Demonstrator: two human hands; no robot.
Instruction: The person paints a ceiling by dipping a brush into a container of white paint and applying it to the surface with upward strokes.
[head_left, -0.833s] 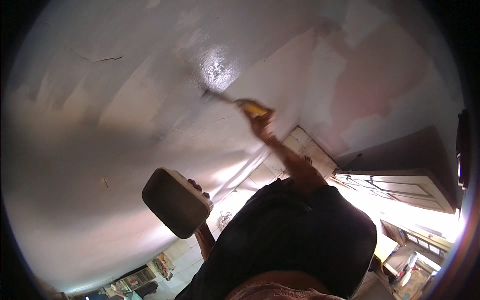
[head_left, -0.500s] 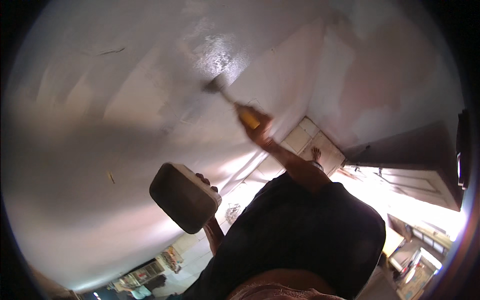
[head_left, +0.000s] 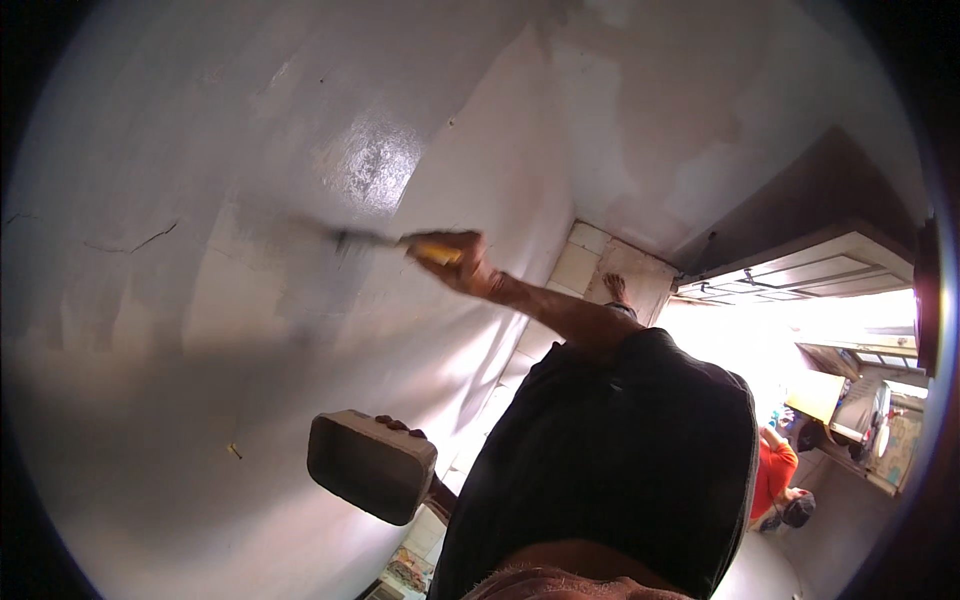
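Observation:
My right hand [head_left: 455, 262] is closed round the yellow handle of a paintbrush [head_left: 432, 250], its arm stretched out toward the pale wall. The brush's dark head is smeared by motion and lies at or close to the wall surface; I cannot tell if it touches. Below a shiny wet patch [head_left: 374, 165] on the wall [head_left: 250, 330], the brush points left. My left hand [head_left: 398, 426] grips the edge of a pale rectangular tub [head_left: 370, 470], held low at my left near the wall. Only its fingertips show over the edge; what the tub contains cannot be made out.
A thin crack [head_left: 150, 238] and a small yellowish peg [head_left: 234, 451] mark the wall. My bare foot [head_left: 616, 288] stands on the tiled floor [head_left: 575, 268]. A white panelled door [head_left: 800, 272] is at right. Farther right, a person in orange [head_left: 775, 470] is near a cluttered shelf [head_left: 860, 440].
My right hand has swung the brush left and slightly down across the wall. The tub sits lower and is tilted differently. The view has turned, bringing the person in orange into sight.

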